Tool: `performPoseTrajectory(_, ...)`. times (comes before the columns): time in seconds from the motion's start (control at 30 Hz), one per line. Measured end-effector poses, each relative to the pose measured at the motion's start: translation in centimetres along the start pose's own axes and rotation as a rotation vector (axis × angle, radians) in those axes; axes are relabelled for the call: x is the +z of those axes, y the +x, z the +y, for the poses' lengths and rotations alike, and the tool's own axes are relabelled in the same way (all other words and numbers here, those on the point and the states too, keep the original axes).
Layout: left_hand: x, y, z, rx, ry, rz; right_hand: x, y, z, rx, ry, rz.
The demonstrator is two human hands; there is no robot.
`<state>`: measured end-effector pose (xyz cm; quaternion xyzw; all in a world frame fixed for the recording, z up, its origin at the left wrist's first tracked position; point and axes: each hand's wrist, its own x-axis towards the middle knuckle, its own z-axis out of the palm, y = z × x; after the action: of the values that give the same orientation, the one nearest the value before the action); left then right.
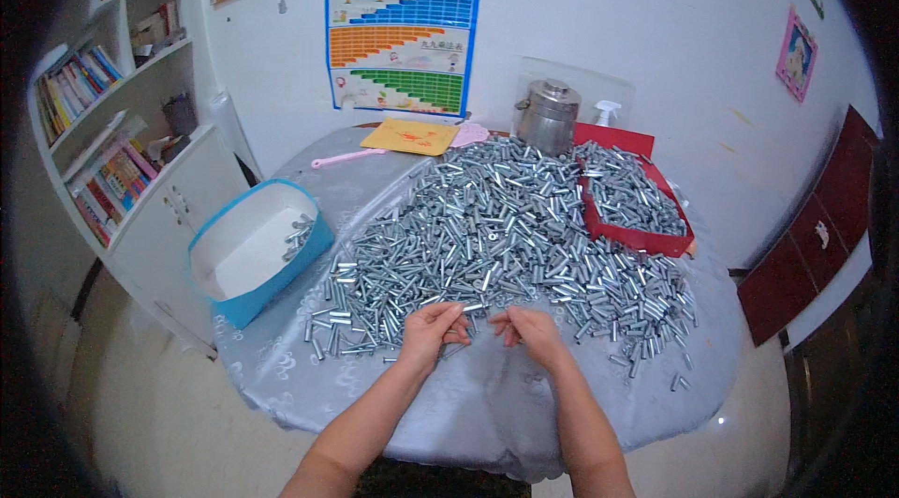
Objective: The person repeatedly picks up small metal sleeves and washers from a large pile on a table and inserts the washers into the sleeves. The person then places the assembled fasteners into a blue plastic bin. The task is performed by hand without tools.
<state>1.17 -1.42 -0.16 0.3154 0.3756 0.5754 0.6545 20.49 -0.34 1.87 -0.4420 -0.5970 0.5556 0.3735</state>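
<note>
Clock centred on the gap between the fingertips, twelve toward the wall. Nearest, at six, grey cloth [468,414]. At nine, left hand [434,327], with thumb and forefinger drawn narrow and, by the look of it, pinched on one end of a tube [476,308]. At three, right hand [531,327], loosely curled, with little space between fingertips; cannot tell whether anything sits hidden there.

In the gap itself, the tube: at three o'clock from the left fingertips, long axis roughly nine to three, free end pointing toward the right fingertips but apart from them. Nearer to the left hand than to the right.

Just beyond, from ten round to three, the pile [487,226] of metal tubes, heaped at all angles. Well apart at ten, a blue bin [267,287], with a few more tubes at its right side. At two, beside the pile, a red box [641,240], filled with tubes.

Farther off, between twelve and one, a metal pot [548,118]; past eleven, a yellow sheet [409,136]. Farthest, toward half past eleven, a poster [403,25].
</note>
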Motion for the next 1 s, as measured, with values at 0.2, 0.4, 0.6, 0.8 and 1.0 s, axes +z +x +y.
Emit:
performPoseTrajectory(0.2,-1.1,0.7,3.1,0.272,0.002,0.215,-0.6,0.3,1.1,-0.010,0.062,0.131)
performPoseTrajectory(0.4,-8.7,2.8,12.3,0.722,0.542,0.611,-0.9,0.3,1.2,-0.082,0.119,0.227)
performPoseTrajectory(0.6,-18.0,5.4,17.0,0.542,1.235,0.834,-1.2,0.7,1.6,-0.123,0.120,0.247)
performPoseTrajectory(0.8,-15.0,5.6,15.3,0.819,1.177,0.623,-1.7,0.6,1.7,-0.130,0.135,0.264)
performPoseTrajectory(1.0,-5.3,1.0,10.2,0.765,1.373,0.043,-1.9,0.4,1.2,-0.138,0.107,0.324)
